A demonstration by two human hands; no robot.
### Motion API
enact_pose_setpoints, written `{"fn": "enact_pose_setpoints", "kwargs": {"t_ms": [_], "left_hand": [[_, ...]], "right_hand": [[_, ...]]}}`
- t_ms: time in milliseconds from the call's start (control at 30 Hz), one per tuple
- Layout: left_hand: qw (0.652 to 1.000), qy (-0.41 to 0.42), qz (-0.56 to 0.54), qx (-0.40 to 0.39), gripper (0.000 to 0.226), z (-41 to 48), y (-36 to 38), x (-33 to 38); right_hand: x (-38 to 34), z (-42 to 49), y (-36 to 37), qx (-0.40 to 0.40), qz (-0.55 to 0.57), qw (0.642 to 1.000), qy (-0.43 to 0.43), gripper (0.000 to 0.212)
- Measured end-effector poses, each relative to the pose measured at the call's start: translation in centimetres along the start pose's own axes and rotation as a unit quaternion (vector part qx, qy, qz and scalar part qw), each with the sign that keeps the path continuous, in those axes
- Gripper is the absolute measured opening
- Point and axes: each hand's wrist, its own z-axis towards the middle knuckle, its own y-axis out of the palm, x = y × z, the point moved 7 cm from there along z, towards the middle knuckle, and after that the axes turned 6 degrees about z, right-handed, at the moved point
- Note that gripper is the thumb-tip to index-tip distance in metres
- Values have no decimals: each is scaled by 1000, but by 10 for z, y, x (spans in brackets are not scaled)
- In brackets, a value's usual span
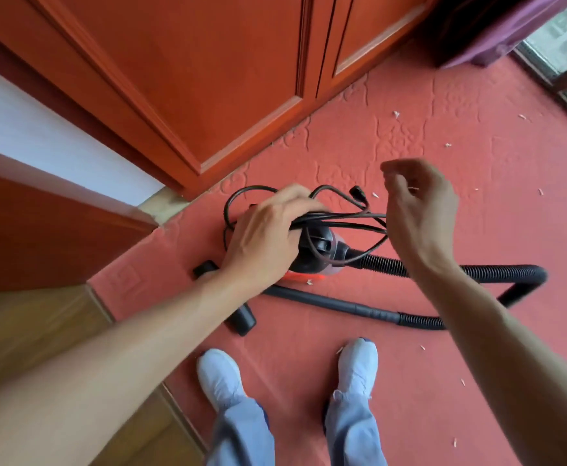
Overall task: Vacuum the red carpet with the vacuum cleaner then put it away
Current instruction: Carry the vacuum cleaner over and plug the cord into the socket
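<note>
- The left hand [268,237] gripped a bunch of black cord [346,219] on top of the vacuum cleaner [322,253].
- The right hand [420,210] had curled fingers and held the far end of the cord loops.
- The vacuum cleaner sat on the red carpet [410,122], near the carpet's edge by the wooden door [208,79].
- Its hose [510,272] lay on the carpet beside it.

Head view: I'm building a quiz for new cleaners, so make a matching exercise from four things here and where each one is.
1 cord
2 hose
3 floor nozzle
4 paper scraps

A scattered on the carpet
B gripped by the left hand
C lying in a loop
D crossed by the left arm

Pairs: 1-B, 2-C, 3-D, 4-A.
</note>
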Motion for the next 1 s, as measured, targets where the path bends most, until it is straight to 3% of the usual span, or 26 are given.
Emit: {"fn": "enact_pose_setpoints", "kwargs": {"t_ms": [133, 233, 400, 600, 700, 867, 1000], "left_hand": [[997, 62, 25, -39, 47, 7, -39, 38], [997, 67, 35, -30, 55, 9, -67, 49], [1000, 5, -10, -15, 62, 6, -106, 43], [995, -83, -18, -55, 72, -18, -128, 46], [992, -100, -26, -71, 66, -25, -138, 62], [977, -159, -44, -136, 49, -33, -142, 95], [951, -218, -113, -187, 28, -47, -150, 122]], "right_hand": [[-21, -2, 19, -249, -116, 961, 36, 30], [-30, -8, 12, -312, -112, 943, 38, 38], [-38, -19, -17, -380, -131, 916, 1, 45], [-73, -32, -57, -394, -109, 911, -59, 43], [-102, -34, -81, -368, -123, 911, -143, 54], [-148, -29, -125, -240, -162, 929, -230, 26], [-189, -40, -155, -227, -154, 923, -269, 21]]}}
